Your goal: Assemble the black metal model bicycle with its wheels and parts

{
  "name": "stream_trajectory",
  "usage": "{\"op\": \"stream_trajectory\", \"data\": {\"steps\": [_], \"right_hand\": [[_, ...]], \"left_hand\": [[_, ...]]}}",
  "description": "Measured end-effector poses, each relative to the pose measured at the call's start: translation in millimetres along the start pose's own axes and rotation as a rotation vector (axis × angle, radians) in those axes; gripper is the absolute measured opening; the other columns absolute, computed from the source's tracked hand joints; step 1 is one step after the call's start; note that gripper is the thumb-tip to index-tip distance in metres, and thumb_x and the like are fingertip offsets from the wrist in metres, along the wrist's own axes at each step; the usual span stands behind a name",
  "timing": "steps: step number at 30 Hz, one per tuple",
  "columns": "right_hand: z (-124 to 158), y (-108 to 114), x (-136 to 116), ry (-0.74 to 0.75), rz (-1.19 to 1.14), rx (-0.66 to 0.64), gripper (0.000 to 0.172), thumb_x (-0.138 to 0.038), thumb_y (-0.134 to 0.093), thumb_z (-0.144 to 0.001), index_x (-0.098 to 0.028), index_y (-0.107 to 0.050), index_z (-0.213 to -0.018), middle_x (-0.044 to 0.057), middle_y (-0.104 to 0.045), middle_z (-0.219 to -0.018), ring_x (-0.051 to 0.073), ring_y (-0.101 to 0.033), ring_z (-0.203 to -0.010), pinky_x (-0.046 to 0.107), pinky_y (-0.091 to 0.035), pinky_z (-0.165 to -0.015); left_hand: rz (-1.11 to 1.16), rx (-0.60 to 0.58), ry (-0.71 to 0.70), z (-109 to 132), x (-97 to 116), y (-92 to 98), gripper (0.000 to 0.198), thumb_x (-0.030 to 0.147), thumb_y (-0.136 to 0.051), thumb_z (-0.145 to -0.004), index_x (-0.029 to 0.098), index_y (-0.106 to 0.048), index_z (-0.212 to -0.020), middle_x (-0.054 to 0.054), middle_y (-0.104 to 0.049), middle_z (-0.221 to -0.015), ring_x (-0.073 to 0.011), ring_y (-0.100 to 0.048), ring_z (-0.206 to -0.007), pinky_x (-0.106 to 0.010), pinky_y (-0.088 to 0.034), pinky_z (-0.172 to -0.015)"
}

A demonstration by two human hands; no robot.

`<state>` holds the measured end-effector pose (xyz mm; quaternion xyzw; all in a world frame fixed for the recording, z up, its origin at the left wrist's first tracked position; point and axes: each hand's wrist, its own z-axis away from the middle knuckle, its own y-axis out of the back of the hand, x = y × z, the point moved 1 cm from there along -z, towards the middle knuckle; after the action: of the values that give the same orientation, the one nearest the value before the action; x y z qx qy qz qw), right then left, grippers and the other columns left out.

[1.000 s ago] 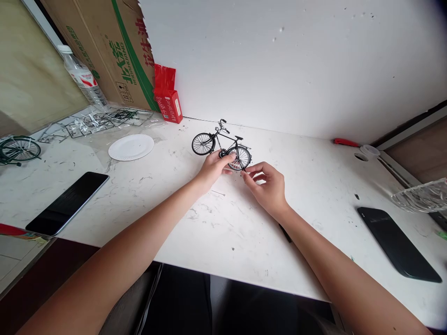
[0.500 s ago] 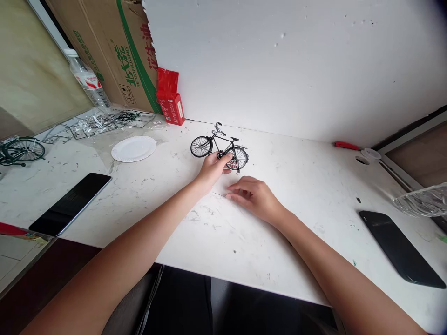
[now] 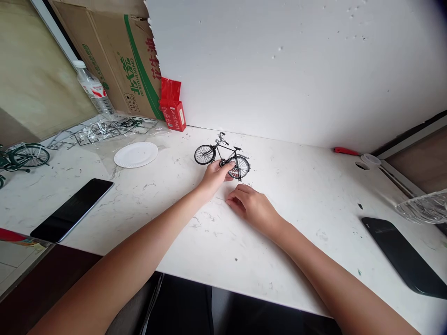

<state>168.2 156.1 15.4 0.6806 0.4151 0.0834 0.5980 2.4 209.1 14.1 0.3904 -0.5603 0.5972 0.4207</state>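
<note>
A small black model bicycle point(image 3: 220, 157) stands upright on the white marble-look table point(image 3: 296, 195), near the white back wall. My left hand point(image 3: 213, 177) grips it low at the frame, by the pedals, between the two wheels. My right hand point(image 3: 249, 206) rests on the table just in front of the bicycle's rear wheel. Its fingers are curled down and pinched against the tabletop. What they pinch, if anything, is too small to make out.
A white paper plate point(image 3: 136, 154) lies to the left, with clear plastic part frames point(image 3: 104, 128), a water bottle point(image 3: 93, 88), a cardboard box point(image 3: 115, 51) and a red carton point(image 3: 173, 110) behind. A green model bicycle point(image 3: 24, 156) stands far left. Dark phones lie at left point(image 3: 73, 209) and right point(image 3: 405, 258).
My right hand has left the bicycle's rear wheel, dropped to the tabletop and curled its fingers into a pinch. My left hand has kept its hold on the bicycle.
</note>
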Motion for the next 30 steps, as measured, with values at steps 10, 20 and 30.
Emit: {"op": "stream_trajectory", "data": {"steps": [10,20,30], "right_hand": [[2,6,-6,-0.015,0.198,-0.066,0.018,-0.023,-0.057,-0.109,-0.021,-0.071,-0.099,0.007,-0.071,-0.097,0.022,-0.065,-0.091,0.032,-0.043,-0.058],[0,8,-12,-0.085,0.415,-0.145,0.025,-0.022,-0.048,-0.113,-0.016,-0.069,-0.100,0.012,-0.070,-0.099,0.024,-0.063,-0.089,0.034,-0.033,-0.054],[5,6,-10,0.079,-0.050,0.011,0.010,-0.021,-0.050,-0.109,-0.021,-0.059,-0.104,0.005,-0.067,-0.097,0.015,-0.058,-0.072,0.029,-0.045,-0.060]], "left_hand": [[-0.025,-0.013,-0.002,-1,-1,1.2,0.033,0.043,-0.084,-0.080,0.016,-0.069,-0.092,-0.008,-0.073,-0.100,-0.0194,-0.068,-0.092,-0.036,-0.055,-0.086],[-0.036,-0.016,-0.005,-1,-1,1.6,0.032,0.044,-0.083,-0.080,0.016,-0.070,-0.092,-0.008,-0.073,-0.099,-0.0202,-0.068,-0.094,-0.036,-0.055,-0.086],[-0.042,-0.011,-0.009,0,-2,1.5,0.034,0.045,-0.084,-0.081,0.016,-0.070,-0.093,-0.008,-0.072,-0.100,-0.0197,-0.068,-0.092,-0.035,-0.054,-0.085]]}}
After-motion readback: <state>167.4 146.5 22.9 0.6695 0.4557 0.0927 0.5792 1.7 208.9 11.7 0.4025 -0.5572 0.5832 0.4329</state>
